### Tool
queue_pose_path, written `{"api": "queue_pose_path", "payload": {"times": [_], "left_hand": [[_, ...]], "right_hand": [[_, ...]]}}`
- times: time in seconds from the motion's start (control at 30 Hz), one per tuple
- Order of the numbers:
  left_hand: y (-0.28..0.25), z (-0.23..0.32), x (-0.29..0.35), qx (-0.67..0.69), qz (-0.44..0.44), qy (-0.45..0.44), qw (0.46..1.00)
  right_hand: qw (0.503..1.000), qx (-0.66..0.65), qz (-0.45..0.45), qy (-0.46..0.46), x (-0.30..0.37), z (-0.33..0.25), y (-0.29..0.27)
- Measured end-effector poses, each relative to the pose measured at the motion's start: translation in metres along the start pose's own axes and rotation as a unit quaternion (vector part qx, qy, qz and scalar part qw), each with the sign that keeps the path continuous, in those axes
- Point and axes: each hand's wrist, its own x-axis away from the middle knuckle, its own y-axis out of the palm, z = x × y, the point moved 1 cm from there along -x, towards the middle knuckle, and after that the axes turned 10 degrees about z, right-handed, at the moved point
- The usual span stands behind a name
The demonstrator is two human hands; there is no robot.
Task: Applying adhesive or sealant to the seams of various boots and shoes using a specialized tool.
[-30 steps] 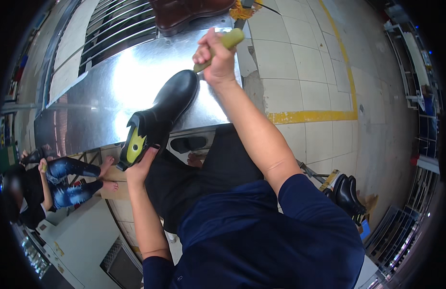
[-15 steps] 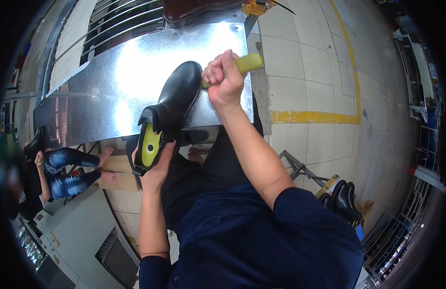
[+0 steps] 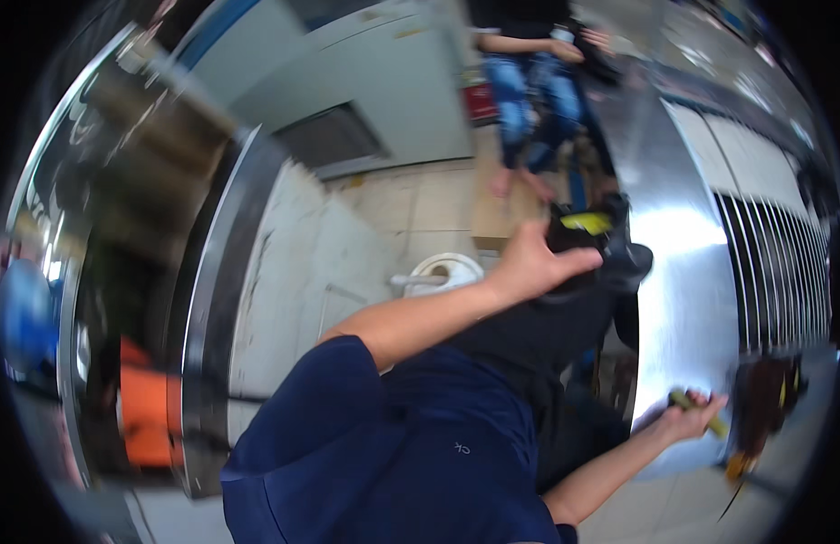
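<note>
Near my lap, beside the metal table (image 3: 678,317), my left hand (image 3: 533,263) grips a black boot (image 3: 619,258). The thumb lies along the boot and the other fingers are mostly hidden. A yellow-green insole (image 3: 586,223) shows in the boot's opening, and the rest is blurred by motion. Over the table's near right part, my right hand (image 3: 690,420) is closed around a yellow-green bar (image 3: 681,399) whose two ends stick out of the fist. The bar is apart from the boot.
A co-worker in blue jeans (image 3: 556,100) sits at the far side, hands near a dark shoe. Wire racking (image 3: 782,272) adjoins the table, with a brown shoe (image 3: 762,408) near its end. A grey cabinet (image 3: 420,100), white bucket (image 3: 470,265) and orange bin (image 3: 148,403) stand leftward.
The view has swung sharply left. My right hand with the bar has come away from the boot, and the boot has turned in my left hand.
</note>
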Motion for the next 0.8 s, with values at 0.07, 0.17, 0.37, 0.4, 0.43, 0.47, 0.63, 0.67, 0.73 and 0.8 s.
{"api": "queue_pose_path", "payload": {"times": [0.07, 0.17, 0.37, 0.4, 0.43, 0.47, 0.63, 0.67, 0.73, 0.8], "left_hand": [[-0.068, 0.039, -0.005, -0.010, 0.099, -0.026, 0.995], [-0.171, 0.124, 0.025, -0.174, 0.365, 0.076, 0.912], [-0.353, 0.174, 0.083, -0.413, 0.728, 0.298, 0.459], [-0.375, 0.173, 0.094, -0.425, 0.765, 0.272, 0.400], [-0.390, 0.179, 0.106, -0.428, 0.820, 0.125, 0.359], [-0.405, 0.179, 0.112, -0.435, 0.833, 0.094, 0.328], [-0.579, 0.169, 0.166, -0.262, 0.895, -0.141, 0.332], [-0.599, 0.146, 0.159, -0.305, 0.860, -0.168, 0.373], [-0.654, 0.137, 0.156, -0.345, 0.828, -0.182, 0.403], [-0.718, 0.196, 0.176, -0.332, 0.819, -0.113, 0.455]], "right_hand": [[0.996, 0.058, -0.012, -0.064, 0.016, 0.005, -0.001], [0.992, 0.092, -0.055, -0.067, 0.037, 0.001, 0.011], [0.957, 0.155, -0.101, -0.223, 0.056, 0.003, 0.012], [0.956, 0.155, -0.101, -0.227, 0.055, 0.005, 0.006], [0.941, 0.157, -0.157, -0.254, 0.052, 0.011, 0.001], [0.923, 0.158, -0.212, -0.280, 0.052, 0.018, -0.001], [0.895, 0.187, -0.279, -0.294, 0.090, 0.020, 0.006], [0.891, 0.200, -0.294, -0.283, 0.095, 0.018, 0.004], [0.882, 0.212, -0.326, -0.267, 0.111, 0.024, 0.008], [0.898, 0.193, -0.347, -0.188, 0.114, 0.052, 0.004]]}}
